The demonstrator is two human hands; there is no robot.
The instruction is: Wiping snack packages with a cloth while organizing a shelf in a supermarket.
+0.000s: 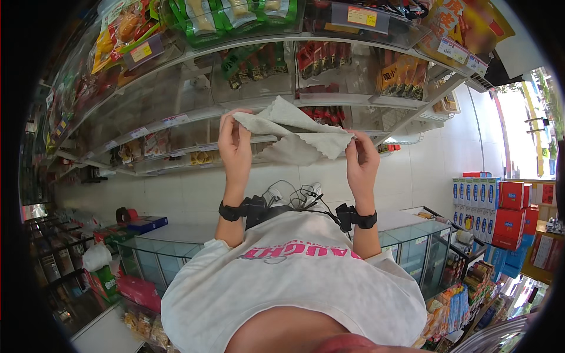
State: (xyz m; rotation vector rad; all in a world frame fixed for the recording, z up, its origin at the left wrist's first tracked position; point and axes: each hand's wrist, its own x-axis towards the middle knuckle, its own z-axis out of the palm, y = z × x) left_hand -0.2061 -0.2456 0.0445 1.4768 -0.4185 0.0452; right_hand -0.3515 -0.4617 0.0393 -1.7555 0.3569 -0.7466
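Note:
A pale grey cloth (304, 141) with a wavy edge hangs between my two hands, partly folded over itself. My left hand (234, 134) pinches its left corner between thumb and fingers. At the opposite corner my right hand (363, 154) grips the cloth the same way. The cloth is in front of the shelf rack and covers part of its lower shelves. Black straps with small boxes (357, 217) sit on both wrists, and dark cables (304, 194) trail in front of my waist.
Ahead stands a shelf rack (265, 103) with clear bins of packaged snacks (254, 66) and price tags (362, 16). Glass display cases (417, 238) are behind me. Stacked cartons (510, 216) stand at the right, on a pale tiled floor (446, 163).

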